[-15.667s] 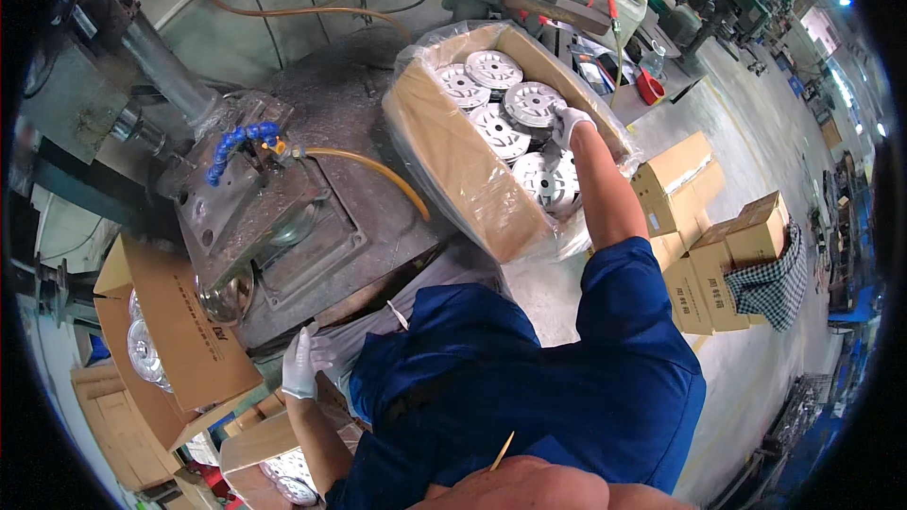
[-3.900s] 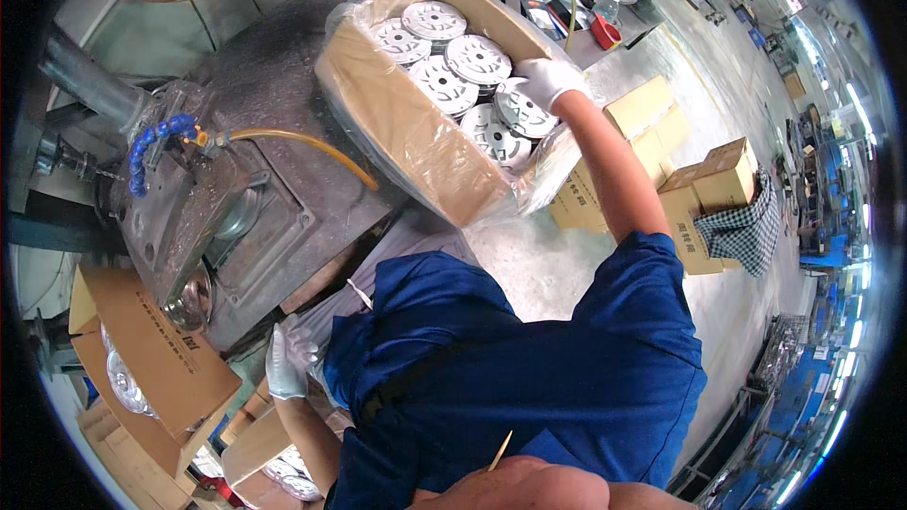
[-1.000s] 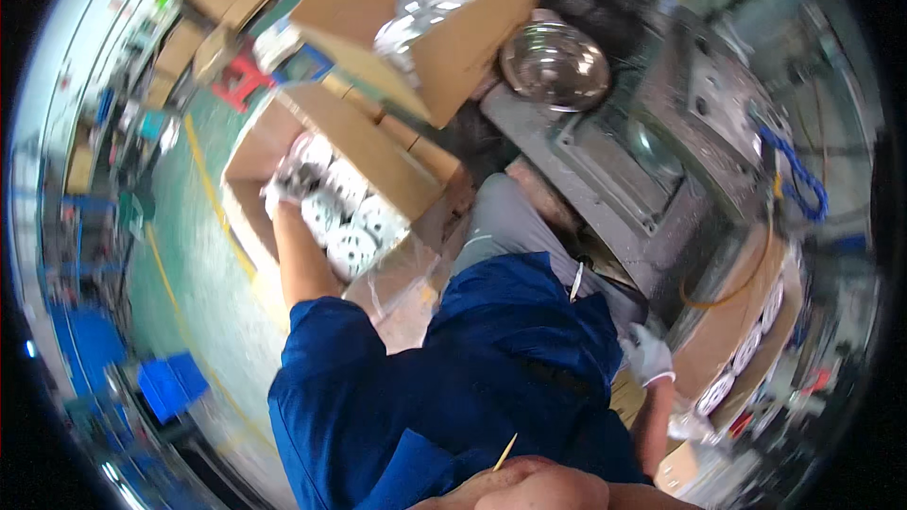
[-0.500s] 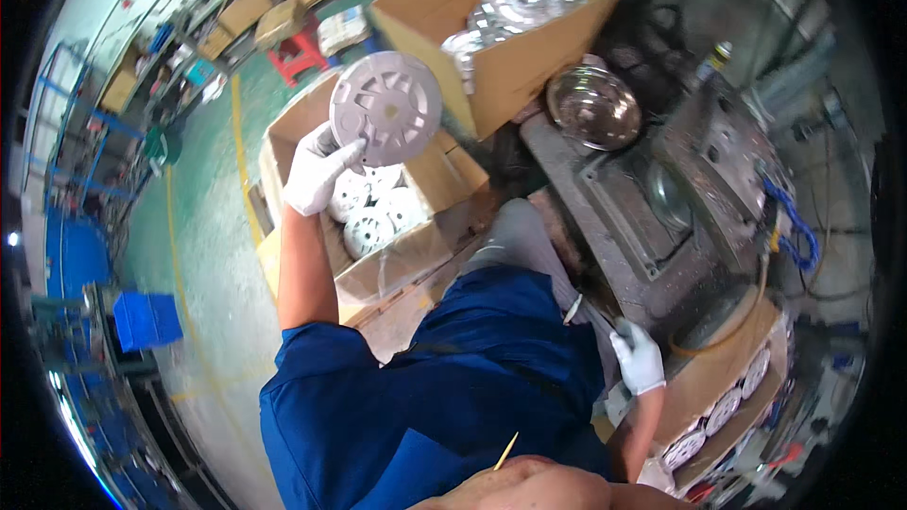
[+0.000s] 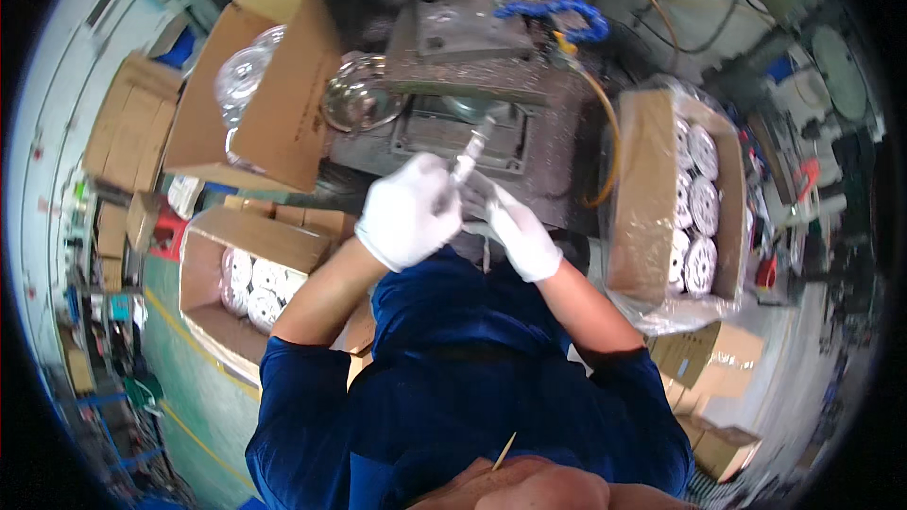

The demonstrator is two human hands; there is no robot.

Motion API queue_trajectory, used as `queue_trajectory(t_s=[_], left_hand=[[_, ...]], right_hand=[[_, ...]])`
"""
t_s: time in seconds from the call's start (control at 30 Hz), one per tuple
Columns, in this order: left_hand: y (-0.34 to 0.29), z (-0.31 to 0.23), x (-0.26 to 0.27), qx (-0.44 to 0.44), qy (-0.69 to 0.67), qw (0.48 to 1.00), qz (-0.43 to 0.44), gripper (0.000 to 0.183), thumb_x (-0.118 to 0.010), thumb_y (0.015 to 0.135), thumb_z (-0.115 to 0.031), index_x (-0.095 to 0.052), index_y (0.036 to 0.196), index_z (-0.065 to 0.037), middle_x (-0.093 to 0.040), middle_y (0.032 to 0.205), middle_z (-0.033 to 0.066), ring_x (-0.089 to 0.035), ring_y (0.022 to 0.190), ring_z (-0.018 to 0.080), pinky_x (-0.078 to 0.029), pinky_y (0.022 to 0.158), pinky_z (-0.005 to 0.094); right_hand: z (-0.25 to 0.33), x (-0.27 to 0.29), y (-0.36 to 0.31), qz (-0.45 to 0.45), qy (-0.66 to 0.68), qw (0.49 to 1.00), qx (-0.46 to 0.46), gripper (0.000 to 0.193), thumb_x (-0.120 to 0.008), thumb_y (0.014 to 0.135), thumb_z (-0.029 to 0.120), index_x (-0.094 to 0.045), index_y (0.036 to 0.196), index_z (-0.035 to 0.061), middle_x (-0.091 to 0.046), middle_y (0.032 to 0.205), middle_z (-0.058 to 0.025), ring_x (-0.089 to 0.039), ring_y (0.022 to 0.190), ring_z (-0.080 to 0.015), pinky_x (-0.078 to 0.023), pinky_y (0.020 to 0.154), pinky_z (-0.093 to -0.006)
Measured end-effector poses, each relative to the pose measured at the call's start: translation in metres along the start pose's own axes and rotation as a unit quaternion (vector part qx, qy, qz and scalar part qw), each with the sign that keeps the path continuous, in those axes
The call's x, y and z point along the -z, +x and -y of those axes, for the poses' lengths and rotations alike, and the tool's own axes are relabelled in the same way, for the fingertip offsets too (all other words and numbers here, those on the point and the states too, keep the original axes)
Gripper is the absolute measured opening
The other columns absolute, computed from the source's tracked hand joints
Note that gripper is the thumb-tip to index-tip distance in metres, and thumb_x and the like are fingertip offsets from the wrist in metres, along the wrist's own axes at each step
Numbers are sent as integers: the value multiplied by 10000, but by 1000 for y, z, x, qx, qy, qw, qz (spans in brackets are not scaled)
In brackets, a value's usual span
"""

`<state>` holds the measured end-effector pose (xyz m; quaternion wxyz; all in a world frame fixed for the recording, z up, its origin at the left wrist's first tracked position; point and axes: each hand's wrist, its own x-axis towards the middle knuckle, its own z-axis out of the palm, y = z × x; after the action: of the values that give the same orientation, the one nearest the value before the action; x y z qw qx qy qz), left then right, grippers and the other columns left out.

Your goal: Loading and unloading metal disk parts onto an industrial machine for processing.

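My left hand (image 5: 408,212), in a white glove, is closed round the edge of a pale metal disc (image 5: 476,142). The disc is tilted almost edge-on, so its openwork face is hidden. My right hand (image 5: 521,234), gloved too, is right beside the disc's lower side with fingers bent. It grips a thin pen-like tool (image 5: 487,253), whose pale end shows below the fingers; whether its other end touches the disc cannot be made out. Both hands are in front of my body, before the near edge of the metal machine bed (image 5: 557,165).
Left: a carton (image 5: 213,316) of similar discs and a taller carton (image 5: 283,137) of shiny metal covers. A shiny round bowl-like part (image 5: 364,104) sits on the bed beside a heavy block (image 5: 472,24) with a blue coiled hose (image 5: 567,14). Right: a plastic-lined carton (image 5: 642,217) of stacked discs.
My view has turned to the right. My left hand has brought the disc from above the left carton to the front of my body, tilting it edge-on; my right hand has come up beside it.
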<state>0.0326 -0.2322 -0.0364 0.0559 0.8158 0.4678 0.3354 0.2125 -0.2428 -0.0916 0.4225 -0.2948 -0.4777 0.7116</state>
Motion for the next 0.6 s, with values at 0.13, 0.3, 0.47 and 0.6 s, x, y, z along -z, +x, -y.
queue_trajectory(t_s=[0.13, 0.3, 0.47, 0.6], left_hand=[[-4, -34, -34, -54, 84, 992, 76, 209, -702, 658, -185, -585, 796, -81, -594, 899, 93, -621, 717, 255, -514, 590, 334], [7, -16, -14, -41, 44, 997, -50, 516, -782, 637, -209, -576, 1074, -30, -572, 1031, 150, -584, 926, 277, -484, 782, 350], [15, 22, -18, 169, -156, 973, 28, 887, -787, 681, -318, -338, 1330, 86, -525, 1186, 235, -534, 1092, 281, -416, 955, 342], [22, 19, -16, 258, -314, 911, 71, 763, -795, 691, -219, -403, 1274, 79, -587, 1116, 155, -580, 999, 178, -470, 890, 288]], right_hand=[[-24, 11, 4, -142, 116, 983, -12, 359, -469, 949, 280, -559, 1120, -23, -592, 1062, -58, -546, 958, -130, -427, 857, -256], [-24, 36, 0, -135, 202, 970, -29, 292, -483, 926, 192, -572, 1082, -38, -620, 990, -70, -579, 909, -135, -456, 821, -266], [-10, 42, 9, -27, 116, 990, -72, 346, -494, 934, 219, -563, 1122, -63, -630, 1026, -89, -596, 929, -136, -462, 832, -259], [-9, 38, 21, -28, 157, 985, -67, 390, -491, 946, 273, -561, 1142, -57, -631, 1034, -83, -593, 940, -131, -457, 841, -257]])
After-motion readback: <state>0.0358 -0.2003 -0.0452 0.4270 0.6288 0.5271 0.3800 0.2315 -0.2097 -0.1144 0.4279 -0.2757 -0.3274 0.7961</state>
